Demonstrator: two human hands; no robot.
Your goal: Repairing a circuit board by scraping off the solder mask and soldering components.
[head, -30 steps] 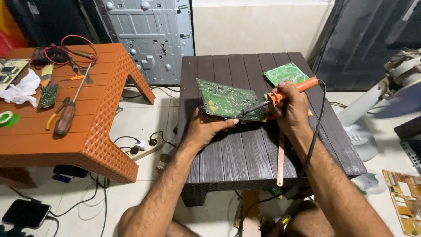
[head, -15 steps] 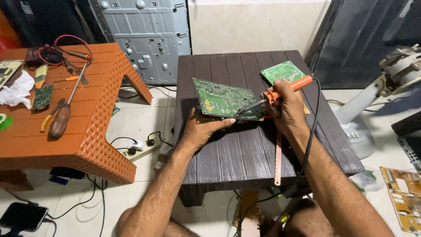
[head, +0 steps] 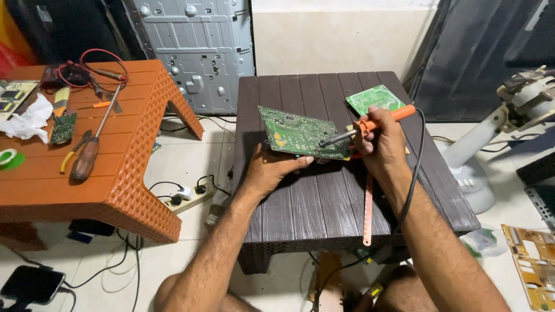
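Observation:
A green circuit board [head: 298,133] is propped at a tilt on the dark brown plastic table [head: 324,196]. My left hand [head: 272,170] grips its near lower edge. My right hand [head: 378,144] holds an orange-handled soldering iron [head: 370,125], whose metal tip touches the board's right side. The iron's black cord [head: 413,173] runs down along my right forearm. A second, smaller green board [head: 374,98] lies flat behind my right hand.
An orange plastic table [head: 115,167] at left carries screwdrivers [head: 87,156], a small board [head: 62,127], red wires [head: 87,63] and tissue. A grey metal panel [head: 196,46] leans at the back. A power strip [head: 188,193] and a phone [head: 32,283] lie on the floor. A white fan base [head: 480,156] stands right.
The view has shifted slightly. My hands, the board and the soldering iron stay in nearly the same pose, the tip still on the board's right side.

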